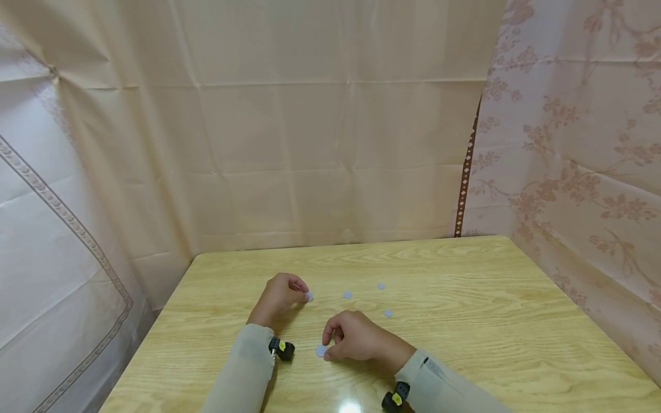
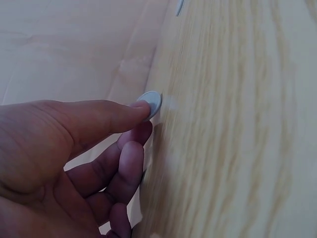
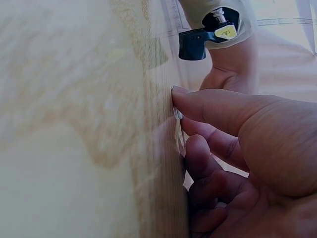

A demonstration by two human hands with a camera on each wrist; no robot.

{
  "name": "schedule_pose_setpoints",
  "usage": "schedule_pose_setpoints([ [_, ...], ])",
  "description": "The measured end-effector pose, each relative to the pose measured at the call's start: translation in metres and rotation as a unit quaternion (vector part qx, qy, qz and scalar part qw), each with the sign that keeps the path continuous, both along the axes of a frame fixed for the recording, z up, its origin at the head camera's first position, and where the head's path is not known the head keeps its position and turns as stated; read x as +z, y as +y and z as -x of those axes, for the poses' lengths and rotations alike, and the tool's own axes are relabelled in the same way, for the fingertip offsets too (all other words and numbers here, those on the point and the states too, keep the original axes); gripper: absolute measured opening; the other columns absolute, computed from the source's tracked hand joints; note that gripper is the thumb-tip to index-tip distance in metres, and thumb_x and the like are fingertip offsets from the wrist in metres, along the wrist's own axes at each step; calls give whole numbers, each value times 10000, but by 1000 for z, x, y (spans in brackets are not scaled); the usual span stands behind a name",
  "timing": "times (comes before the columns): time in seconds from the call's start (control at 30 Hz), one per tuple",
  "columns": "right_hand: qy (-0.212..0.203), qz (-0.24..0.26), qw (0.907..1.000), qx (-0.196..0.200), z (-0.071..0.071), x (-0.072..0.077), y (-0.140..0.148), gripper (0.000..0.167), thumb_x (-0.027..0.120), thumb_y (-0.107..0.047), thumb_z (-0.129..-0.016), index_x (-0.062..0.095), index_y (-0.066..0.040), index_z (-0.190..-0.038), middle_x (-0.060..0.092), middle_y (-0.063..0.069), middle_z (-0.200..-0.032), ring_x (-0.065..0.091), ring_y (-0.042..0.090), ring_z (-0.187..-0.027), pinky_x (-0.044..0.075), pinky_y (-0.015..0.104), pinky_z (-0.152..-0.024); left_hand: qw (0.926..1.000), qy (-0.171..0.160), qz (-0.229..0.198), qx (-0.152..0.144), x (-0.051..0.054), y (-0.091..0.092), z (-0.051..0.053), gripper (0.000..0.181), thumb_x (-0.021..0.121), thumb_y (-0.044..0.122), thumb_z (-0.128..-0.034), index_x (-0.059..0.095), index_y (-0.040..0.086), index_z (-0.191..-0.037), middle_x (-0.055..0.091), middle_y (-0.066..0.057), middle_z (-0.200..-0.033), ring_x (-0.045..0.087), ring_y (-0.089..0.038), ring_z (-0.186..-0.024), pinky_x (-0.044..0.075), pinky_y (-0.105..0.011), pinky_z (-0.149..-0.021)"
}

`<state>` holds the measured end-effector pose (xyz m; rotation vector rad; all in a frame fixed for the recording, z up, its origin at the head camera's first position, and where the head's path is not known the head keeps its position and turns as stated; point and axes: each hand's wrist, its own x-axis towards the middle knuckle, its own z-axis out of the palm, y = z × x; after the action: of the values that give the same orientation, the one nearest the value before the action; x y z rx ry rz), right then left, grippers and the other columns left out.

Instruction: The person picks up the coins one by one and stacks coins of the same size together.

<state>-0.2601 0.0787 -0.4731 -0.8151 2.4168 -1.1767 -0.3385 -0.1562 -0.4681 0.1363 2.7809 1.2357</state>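
Observation:
My left hand (image 1: 280, 295) pinches a small round white disc (image 2: 155, 101) between thumb and forefinger, its edge at or just above the tabletop. Nearer the front, my right hand (image 1: 358, 338) has its thumb and forefinger at the sides of another white disc (image 1: 320, 350), which lies flat on the wood. In the right wrist view only a thin sliver of that disc (image 3: 177, 113) shows between thumb and finger. Beyond the hands, three more discs lie apart: one disc (image 1: 348, 295) right of the left hand, a second disc (image 1: 381, 285) farther back, a third disc (image 1: 388, 313) nearer.
The discs lie on a light wood-grain table (image 1: 465, 321) with rounded back corners. A beige cloth (image 1: 320, 143) hangs behind it, and a floral cloth (image 1: 583, 149) hangs on the right. Each sleeve carries a black wrist device (image 1: 281, 348).

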Motion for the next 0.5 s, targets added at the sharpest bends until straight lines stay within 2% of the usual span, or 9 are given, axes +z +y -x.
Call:
schedule_pose_setpoints([
  [0.27, 38, -16, 10000, -16, 0, 0, 0, 152, 875, -160, -815, 744, -164, -892, 577, -60, -601, 471, 32, -512, 367, 198, -502, 9998, -42, -142, -95, 2, -3, -2, 118, 835, 181, -880, 777, 147, -977, 743, 1, -902, 645, -181, -847, 518, -344, -762],
  [0.37, 27, -8, 10000, -20, -1, 0, 0, 153, 875, -162, -815, 743, -166, -892, 576, -61, -602, 472, 35, -514, 368, 200, -501, 9997, -97, -206, -66, 2, -4, -1, 136, 832, 197, -886, 778, 153, -1003, 743, 3, -949, 628, -195, -847, 506, -337, -730],
  [0.5, 15, 23, 10000, -13, -1, 0, -1, 156, 874, -159, -813, 739, -165, -891, 574, -63, -603, 475, 39, -515, 370, 203, -500, 9997, -59, -250, 25, 3, -5, 0, 145, 831, 219, -888, 788, 175, -1019, 737, -2, -1020, 617, -209, -896, 505, -360, -757],
])
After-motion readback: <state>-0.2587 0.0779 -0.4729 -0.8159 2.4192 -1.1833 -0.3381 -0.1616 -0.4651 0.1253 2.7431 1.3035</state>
